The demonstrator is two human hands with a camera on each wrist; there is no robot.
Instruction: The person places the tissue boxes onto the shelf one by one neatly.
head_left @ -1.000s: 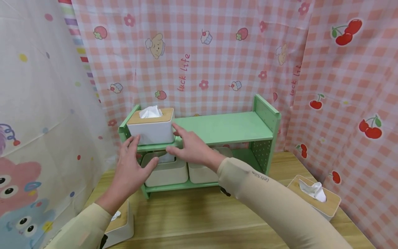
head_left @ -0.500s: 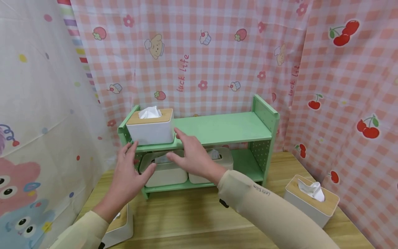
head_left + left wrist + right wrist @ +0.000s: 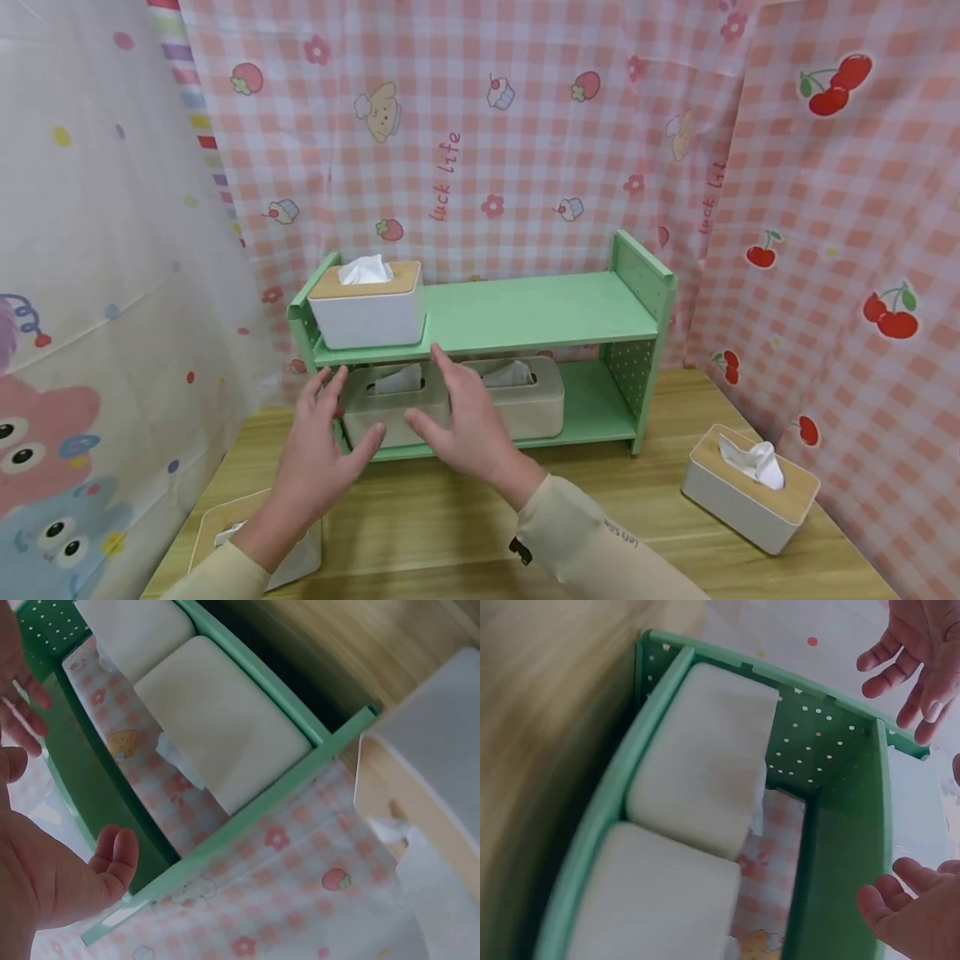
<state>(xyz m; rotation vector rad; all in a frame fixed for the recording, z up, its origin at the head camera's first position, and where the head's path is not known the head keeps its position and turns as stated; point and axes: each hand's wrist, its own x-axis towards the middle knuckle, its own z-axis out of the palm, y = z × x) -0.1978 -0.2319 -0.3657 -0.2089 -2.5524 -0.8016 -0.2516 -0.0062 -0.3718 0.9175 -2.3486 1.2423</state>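
My left hand (image 3: 311,458) hangs before the left end of a green two-tier shelf (image 3: 532,312), its fingers spread and holding nothing. Beside it, my right hand (image 3: 476,429) is also relaxed, thumb apart from the fingers, with nothing in its grasp. A white tissue box (image 3: 367,321) with a wooden lid stands on the upper tier at the left, apart from both hands. Behind the hands, two pale tissue boxes stand side by side on the lower tier, the left box (image 3: 393,427) partly covered by the fingers, the right box (image 3: 536,408) by the right hand.
A wood-lidded tissue box (image 3: 750,500) stands on the wooden table (image 3: 630,517) at the right. Another tissue box (image 3: 296,562) lies partly hidden under my left forearm. Patterned curtains (image 3: 525,150) enclose the back and sides.
Both hands have come away from the tissue box on the upper tier and moved down toward me. That box stays in place.
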